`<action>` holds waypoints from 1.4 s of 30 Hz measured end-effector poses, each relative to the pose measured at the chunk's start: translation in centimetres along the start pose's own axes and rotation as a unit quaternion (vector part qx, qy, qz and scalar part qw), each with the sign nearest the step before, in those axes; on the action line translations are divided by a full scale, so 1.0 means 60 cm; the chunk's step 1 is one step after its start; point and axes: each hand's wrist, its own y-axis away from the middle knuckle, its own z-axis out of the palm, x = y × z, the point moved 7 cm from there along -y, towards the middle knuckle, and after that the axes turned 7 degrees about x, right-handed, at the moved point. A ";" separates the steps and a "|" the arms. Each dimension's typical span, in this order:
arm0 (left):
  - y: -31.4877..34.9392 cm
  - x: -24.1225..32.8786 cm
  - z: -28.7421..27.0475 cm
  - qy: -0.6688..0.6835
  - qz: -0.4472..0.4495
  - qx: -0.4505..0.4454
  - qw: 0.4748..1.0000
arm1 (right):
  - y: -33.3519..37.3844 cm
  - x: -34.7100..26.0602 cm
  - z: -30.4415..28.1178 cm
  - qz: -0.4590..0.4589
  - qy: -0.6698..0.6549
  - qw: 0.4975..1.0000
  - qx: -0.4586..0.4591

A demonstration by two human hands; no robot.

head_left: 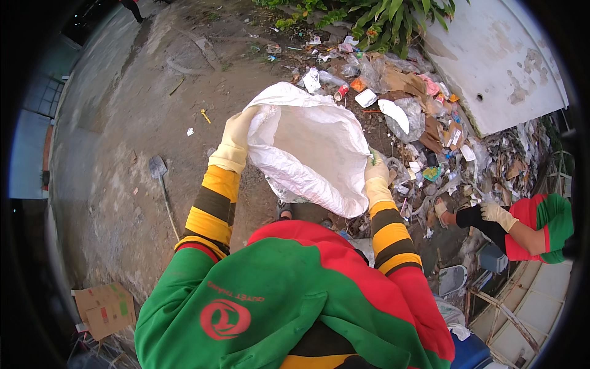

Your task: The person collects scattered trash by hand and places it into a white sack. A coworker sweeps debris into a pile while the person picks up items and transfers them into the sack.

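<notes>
Between my two gloved hands a large white woven sack [319, 144] is held with its mouth spread wide, and its pale inside shows. My left hand [236, 132], in a cream rubber glove, is closed on the sack's left rim. On the opposite side my right hand [376, 173], gloved the same way, grips the right rim. Just past the sack lies a heap of mixed rubbish [399, 92] with plastic bags, cardboard and paper. A red can [341, 92] and a white foam tray [393, 115] lie near the sack's far edge.
A shovel [158, 167] lies on the dirty ground at the left. Another person [528, 227], wearing gloves, is at the right beside the rubbish. A white wall [491, 61] and a leafy plant [393, 21] stand behind the heap. Flattened cardboard [106, 309] lies at lower left.
</notes>
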 end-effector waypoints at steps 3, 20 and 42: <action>-0.022 0.085 -0.022 -0.152 0.199 0.065 0.966 | -0.044 0.011 -0.035 -0.026 -0.016 0.998 -0.053; -0.189 0.014 0.000 0.126 -0.265 -0.106 0.950 | 0.005 -0.015 -0.109 -0.178 -0.161 0.961 -0.135; 0.050 -0.047 0.083 -0.127 -0.045 0.139 0.981 | 0.075 -0.044 -0.026 0.183 -0.714 0.676 -0.017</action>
